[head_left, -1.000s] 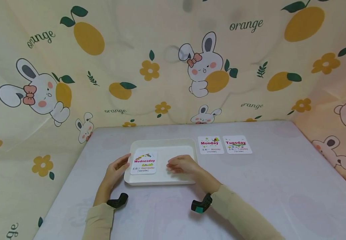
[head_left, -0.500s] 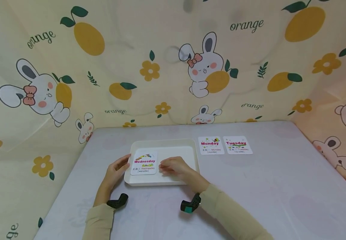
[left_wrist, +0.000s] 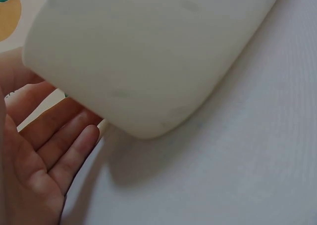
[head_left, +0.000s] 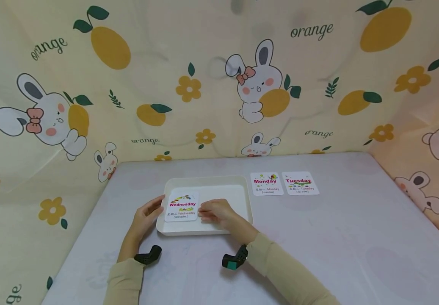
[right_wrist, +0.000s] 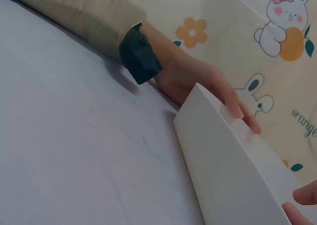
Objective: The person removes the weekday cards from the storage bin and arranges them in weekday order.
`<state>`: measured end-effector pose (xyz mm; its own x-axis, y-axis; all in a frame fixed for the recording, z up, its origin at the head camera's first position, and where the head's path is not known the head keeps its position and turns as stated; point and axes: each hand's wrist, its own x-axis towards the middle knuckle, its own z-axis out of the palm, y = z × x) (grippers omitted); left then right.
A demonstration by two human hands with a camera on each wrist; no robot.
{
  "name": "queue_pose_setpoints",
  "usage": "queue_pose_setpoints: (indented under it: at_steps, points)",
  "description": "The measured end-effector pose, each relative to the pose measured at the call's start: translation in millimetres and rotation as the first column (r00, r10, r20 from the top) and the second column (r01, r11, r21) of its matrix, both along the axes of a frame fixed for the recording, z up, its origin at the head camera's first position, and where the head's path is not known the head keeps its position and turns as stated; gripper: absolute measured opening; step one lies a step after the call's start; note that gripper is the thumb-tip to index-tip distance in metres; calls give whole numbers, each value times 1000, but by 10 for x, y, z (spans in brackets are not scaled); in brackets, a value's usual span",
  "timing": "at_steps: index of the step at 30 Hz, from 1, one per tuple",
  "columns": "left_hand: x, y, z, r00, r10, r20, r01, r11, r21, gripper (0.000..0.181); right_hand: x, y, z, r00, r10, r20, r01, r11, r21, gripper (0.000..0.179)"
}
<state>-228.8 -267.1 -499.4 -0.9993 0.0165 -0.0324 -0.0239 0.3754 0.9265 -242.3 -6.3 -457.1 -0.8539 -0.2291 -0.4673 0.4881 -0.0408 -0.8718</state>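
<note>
I have the Wednesday card [head_left: 181,206] flat in the left half of the white tray [head_left: 223,189]. Right hand [head_left: 222,214]: fingers loosely bent, thumb apart, grasping nothing, just beside the card's right edge; I cannot tell whether they touch. Left hand [head_left: 144,215]: relaxed, fingers extended, at the tray's left rim.

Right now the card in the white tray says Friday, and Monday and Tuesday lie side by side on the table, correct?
Not Friday: the head view shows the Wednesday card in the white tray. The Monday card and Tuesday card do lie side by side on the table.
</note>
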Motion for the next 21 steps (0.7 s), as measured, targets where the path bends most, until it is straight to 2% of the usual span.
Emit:
queue_pose_setpoints:
  at_steps: [9,16,21]
  points:
    - [-4,9,15,1000,6,-9,-7,1000,-11,46,-19,-91,4,998,-53,40,51,997,57,28]
    - [-3,20,5,1000,16,8,-16,1000,-18,45,16,-140,23,994,-108,35,106,992,68,29]
    - [-5,19,16,1000,20,19,-20,1000,-13,46,13,-169,27,995,-100,13,99,993,67,31]
